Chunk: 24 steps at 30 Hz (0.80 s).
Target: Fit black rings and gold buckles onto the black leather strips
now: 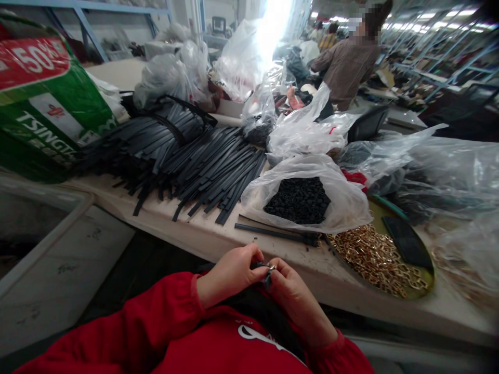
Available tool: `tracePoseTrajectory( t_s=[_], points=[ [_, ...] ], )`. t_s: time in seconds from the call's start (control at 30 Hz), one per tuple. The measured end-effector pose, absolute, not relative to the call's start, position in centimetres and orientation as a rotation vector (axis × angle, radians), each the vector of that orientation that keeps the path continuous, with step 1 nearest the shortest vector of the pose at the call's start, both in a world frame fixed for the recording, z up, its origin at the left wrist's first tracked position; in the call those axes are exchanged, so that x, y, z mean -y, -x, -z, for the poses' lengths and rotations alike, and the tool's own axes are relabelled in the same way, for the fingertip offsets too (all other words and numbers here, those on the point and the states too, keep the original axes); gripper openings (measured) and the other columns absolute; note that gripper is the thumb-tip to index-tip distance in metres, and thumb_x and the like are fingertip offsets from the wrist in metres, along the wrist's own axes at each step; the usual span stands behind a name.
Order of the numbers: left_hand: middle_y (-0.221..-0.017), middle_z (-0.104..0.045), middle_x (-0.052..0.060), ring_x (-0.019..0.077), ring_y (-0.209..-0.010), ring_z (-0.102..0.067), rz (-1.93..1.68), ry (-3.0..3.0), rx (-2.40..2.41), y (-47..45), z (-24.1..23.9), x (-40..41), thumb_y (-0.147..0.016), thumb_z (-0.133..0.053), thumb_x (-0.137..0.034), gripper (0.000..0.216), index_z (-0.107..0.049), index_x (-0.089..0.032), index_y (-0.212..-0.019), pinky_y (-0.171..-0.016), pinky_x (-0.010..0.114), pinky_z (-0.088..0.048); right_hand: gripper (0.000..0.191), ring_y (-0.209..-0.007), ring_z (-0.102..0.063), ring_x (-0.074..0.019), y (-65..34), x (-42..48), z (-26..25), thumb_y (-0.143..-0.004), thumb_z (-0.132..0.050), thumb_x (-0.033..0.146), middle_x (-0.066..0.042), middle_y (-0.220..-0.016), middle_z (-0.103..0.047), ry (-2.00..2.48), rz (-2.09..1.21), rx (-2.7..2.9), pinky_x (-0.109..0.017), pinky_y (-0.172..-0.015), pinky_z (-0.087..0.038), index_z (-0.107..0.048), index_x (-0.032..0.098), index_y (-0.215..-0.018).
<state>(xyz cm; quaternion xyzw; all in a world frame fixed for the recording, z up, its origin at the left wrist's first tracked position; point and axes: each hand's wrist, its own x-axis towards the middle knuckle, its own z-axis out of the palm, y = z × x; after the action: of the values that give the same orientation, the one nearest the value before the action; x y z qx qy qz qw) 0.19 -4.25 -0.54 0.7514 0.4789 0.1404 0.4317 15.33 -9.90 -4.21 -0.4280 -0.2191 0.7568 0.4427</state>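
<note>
Cream worktop (224, 243), black strips (218, 166), blue racks (90, 32)

Strips (222, 171) lie left of the bag of pieces (349, 208) (tray (378, 219) to its right)

A pale worktop (210, 235) runs across the view from left to right. On it lie a fanned pile of dark flat strips (222, 166), a green TSINGTAO bag (50, 140) to their left, an open translucent plastic bag (345, 208) to their right, a loose dark strip (268, 232) just before it, scattered dark scraps (254, 239) and a round yellowish tray (424, 286).
</note>
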Motion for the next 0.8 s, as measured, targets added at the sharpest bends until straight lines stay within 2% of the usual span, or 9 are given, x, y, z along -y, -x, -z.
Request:
tracePoseTrajectory(
  t_s=[0.17, 0.27, 0.43, 0.5, 0.67, 0.8],
  points=[
    [-0.081, -0.065, 0.001, 0.0158, -0.074, -0.058, -0.374, -1.768, -1.098, 0.0, 0.2, 5.2, -0.074, -0.055, -0.032, 0.02, -0.061, -0.017, -0.086, -0.063, 0.022, -0.039, 0.032, -0.052, -0.039, -0.0055, -15.0, 10.6, 3.8, -0.069, -0.068, 0.031, 0.006, -0.063, -0.045, 1.072, -1.705, 0.644, -0.018, -0.05, -0.031, -0.039, 0.019, -0.066],
    [-0.079, -0.065, 0.0, 0.0143, -0.072, -0.057, -0.389, -1.605, -1.019, 0.0, 0.3, 5.5, -0.072, -0.055, -0.027, 0.018, -0.06, -0.016, -0.085, -0.063, 0.021, -0.04, 0.034, -0.048, -0.037, -0.0044, -14.7, 10.6, 3.8, -0.073, -0.064, 0.033, 0.007, -0.059, -0.044, 1.14, -1.592, 0.636, -0.017, -0.046, -0.029, -0.035, 0.019, -0.064],
    [-0.076, -0.062, 0.0, 0.0132, -0.069, -0.055, -0.379, -1.223, -0.971, -0.1, 1.2, 5.5, -0.066, -0.057, -0.022, 0.02, -0.058, -0.013, -0.083, -0.062, 0.022, -0.041, 0.032, -0.043, -0.042, -0.0055, -14.5, 10.2, 4.1, -0.07, -0.066, 0.036, 0.009, -0.059, -0.047, 1.27, -1.491, 0.597, -0.017, -0.042, -0.032, -0.039, 0.023, -0.081],
    [-0.073, -0.061, 0.0, 0.012, -0.066, -0.055, -0.365, -1.087, -0.97, -0.2, 1.6, 5.5, -0.064, -0.058, -0.021, 0.02, -0.057, -0.012, -0.082, -0.06, 0.022, -0.04, 0.03, -0.043, -0.043, -0.0059, -14.7, 10.1, 4.2, -0.072, -0.064, 0.039, 0.008, -0.06, -0.049, 1.274, -1.524, 0.653, -0.018, -0.041, -0.032, -0.042, 0.023, -0.086],
    [-0.07, -0.059, -0.001, 0.0099, -0.063, -0.053, -0.369, -0.946, -0.94, -0.3, 2.0, 5.3, -0.061, -0.061, -0.019, 0.019, -0.056, -0.012, -0.078, -0.058, 0.02, -0.039, 0.027, -0.042, -0.043, -0.005, -15.4, 10.1, 3.9, -0.071, -0.065, 0.035, 0.007, -0.054, -0.054, 1.245, -1.692, 0.873, -0.015, -0.04, -0.031, -0.044, 0.02, -0.079],
    [-0.069, -0.06, -0.001, 0.0074, -0.058, -0.049, -0.348, -0.912, -0.942, -0.3, 1.6, 4.9, -0.063, -0.061, -0.019, 0.019, -0.056, -0.013, -0.08, -0.051, 0.017, -0.032, 0.022, -0.039, -0.045, -0.0044, -15.7, 9.8, 3.8, -0.076, -0.06, 0.033, 0.006, -0.053, -0.057, 1.117, -1.839, 0.634, -0.013, -0.038, -0.031, -0.043, 0.02, -0.08]
  ],
)
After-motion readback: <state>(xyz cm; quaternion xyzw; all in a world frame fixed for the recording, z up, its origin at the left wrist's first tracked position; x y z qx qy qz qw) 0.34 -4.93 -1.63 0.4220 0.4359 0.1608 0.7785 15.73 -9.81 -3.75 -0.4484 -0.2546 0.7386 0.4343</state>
